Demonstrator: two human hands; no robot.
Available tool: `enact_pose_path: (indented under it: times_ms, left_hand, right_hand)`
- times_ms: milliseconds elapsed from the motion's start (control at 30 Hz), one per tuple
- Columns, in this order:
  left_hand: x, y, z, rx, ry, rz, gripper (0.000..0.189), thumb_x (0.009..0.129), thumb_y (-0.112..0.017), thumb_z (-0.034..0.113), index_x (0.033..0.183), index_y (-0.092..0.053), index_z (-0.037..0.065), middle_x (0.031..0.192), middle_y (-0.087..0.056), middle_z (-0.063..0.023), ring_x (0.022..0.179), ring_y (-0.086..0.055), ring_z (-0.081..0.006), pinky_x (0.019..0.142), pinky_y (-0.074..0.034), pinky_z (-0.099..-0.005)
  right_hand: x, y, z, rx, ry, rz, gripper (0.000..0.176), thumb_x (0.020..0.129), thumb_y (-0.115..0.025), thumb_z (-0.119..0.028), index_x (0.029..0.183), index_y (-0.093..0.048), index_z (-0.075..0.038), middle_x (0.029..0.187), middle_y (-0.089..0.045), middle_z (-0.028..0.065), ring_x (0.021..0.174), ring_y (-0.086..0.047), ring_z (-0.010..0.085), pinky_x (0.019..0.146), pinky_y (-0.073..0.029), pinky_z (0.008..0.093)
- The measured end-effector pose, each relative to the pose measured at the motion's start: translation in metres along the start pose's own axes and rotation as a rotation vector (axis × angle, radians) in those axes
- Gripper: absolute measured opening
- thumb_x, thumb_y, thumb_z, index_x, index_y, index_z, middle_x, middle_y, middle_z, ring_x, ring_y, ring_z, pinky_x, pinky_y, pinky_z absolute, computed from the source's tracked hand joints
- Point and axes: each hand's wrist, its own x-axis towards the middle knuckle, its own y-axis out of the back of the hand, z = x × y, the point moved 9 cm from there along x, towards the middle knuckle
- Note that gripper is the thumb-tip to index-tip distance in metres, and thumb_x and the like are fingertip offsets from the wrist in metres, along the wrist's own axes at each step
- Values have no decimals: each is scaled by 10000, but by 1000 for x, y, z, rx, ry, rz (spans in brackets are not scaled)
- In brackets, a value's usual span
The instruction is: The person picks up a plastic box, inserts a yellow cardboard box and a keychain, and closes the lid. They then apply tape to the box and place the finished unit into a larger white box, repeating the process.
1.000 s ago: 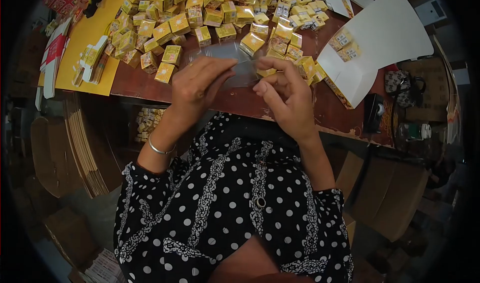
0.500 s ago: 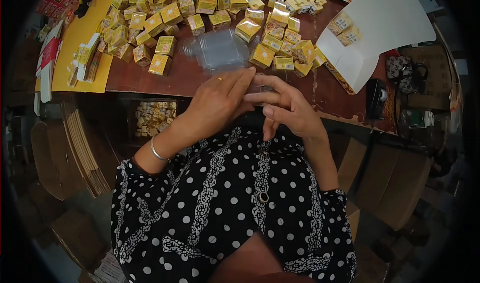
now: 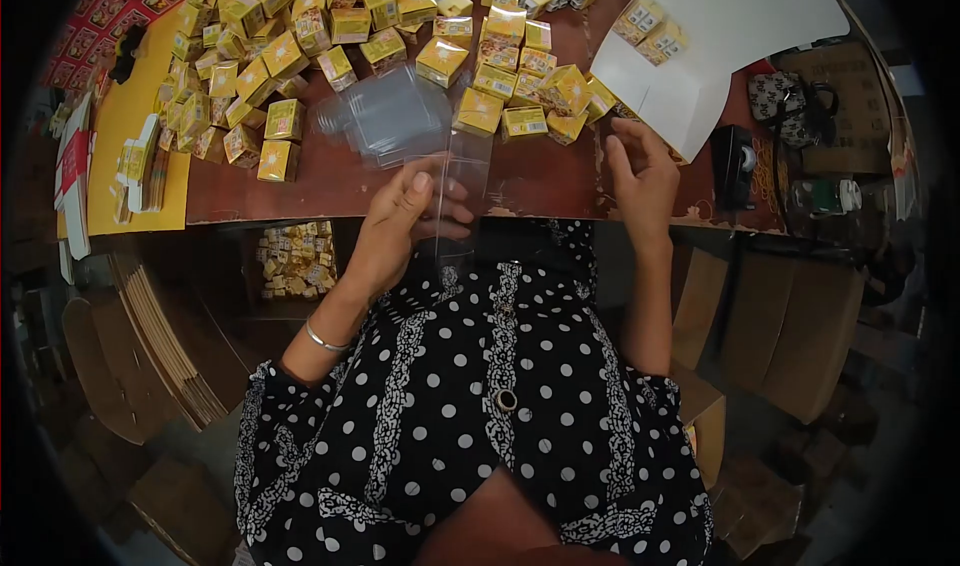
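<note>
My left hand (image 3: 405, 206) is closed around a clear plastic box (image 3: 463, 191), see-through and upright at the table's front edge. Its thumb shows on the near side, with fingers visible through the plastic. Well to the right, my right hand (image 3: 643, 171) is raised over the table edge, fingers apart and holding nothing. Just beyond it are small yellow printed boxes (image 3: 567, 90) and a white open carton (image 3: 655, 106) with a few small packs in it. A stack of flat clear plastic pieces (image 3: 385, 121) rests on the table, past my left hand.
Many more yellow boxes (image 3: 284, 56) are heaped across the back left of the brown table (image 3: 330, 196). A black tape dispenser (image 3: 735, 166) and a patterned bag (image 3: 785, 101) sit at the right. Below the table edge are a box of small packs (image 3: 297, 259) and cardboard cartons (image 3: 800, 336).
My hands were together at the table edge and have parted. The right moved right and opened out; the left moved left and now shows the clear plastic box upright. The view shifted slightly.
</note>
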Motion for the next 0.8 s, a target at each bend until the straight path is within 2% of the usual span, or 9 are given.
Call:
enact_pose_path:
  times_ms: [133,200,333,400,433,500,600,733,800]
  left_hand:
    - [2,9,-3,53,-27,43,537,1090,-447,323,1507,-393,-11,1135,-616,-130,980,-655,-208,873,-566,-346]
    - [2,13,0,65,-55,50,517,1068,-476,268,1498,-418,-13,1180,-616,-125,1035,-654,-207,908,-551,-344]
    - [0,11,16,142,-151,29,495,1034,-542,184,1476,-452,-18,1263,-611,-126,1132,-643,-214,958,-532,-338]
    - [-4,8,27,233,-150,31,522,976,-642,80,1459,-470,-20,1331,-600,-130,1217,-620,-225,1006,-513,-340]
    - [-4,8,29,231,-146,31,522,976,-642,80,1459,-470,-20,1331,-600,-130,1217,-620,-225,1006,-513,-340]
    - [-2,8,33,186,-173,31,588,911,-729,27,1443,-483,-22,1344,-607,-138,1242,-615,-238,1010,-520,-338]
    - [4,5,34,176,-131,51,691,840,-827,166,1414,-508,-49,1339,-617,-163,1236,-626,-267,1045,-505,-370]
    - [9,-3,33,172,-134,8,702,841,-834,188,1413,-505,-54,1335,-621,-164,1224,-633,-271,1047,-506,-375]
    - [9,-8,33,139,-155,-22,592,875,-770,10,1408,-516,-30,1335,-623,-155,1217,-639,-255,1013,-535,-347]
  right_hand:
    - [24,-13,-42,-205,253,77,382,917,-735,-108,1283,-648,-42,1208,-683,122,1020,-686,177,842,-561,304]
    - [32,-35,-62,-539,474,6,510,869,-777,-116,1347,-605,-68,1281,-647,154,1130,-650,218,884,-560,350]
    - [49,-51,-49,-548,393,-103,574,862,-773,-116,1397,-570,-76,1253,-651,127,1157,-618,213,939,-536,365]
    - [51,-45,-39,-116,251,-201,599,869,-753,-105,1428,-544,-62,1246,-637,118,1139,-611,199,984,-506,357]
    - [48,-41,-38,-118,247,-202,599,869,-753,-105,1428,-544,-62,1246,-637,118,1139,-611,199,984,-506,357]
    - [38,-40,-28,337,67,-332,602,853,-719,-58,1429,-544,-71,1293,-611,107,1211,-598,191,985,-526,358]
    - [24,-29,-28,581,103,-358,639,838,-717,-40,1443,-514,-7,1282,-592,109,1207,-585,183,984,-514,328]
    - [10,-15,-6,810,4,-278,600,813,-735,-50,1374,-534,23,1276,-585,130,1204,-583,197,1015,-488,322]
    - [4,-11,10,906,20,-304,567,786,-773,-88,1299,-544,-6,1283,-578,128,1208,-574,191,1049,-463,325]
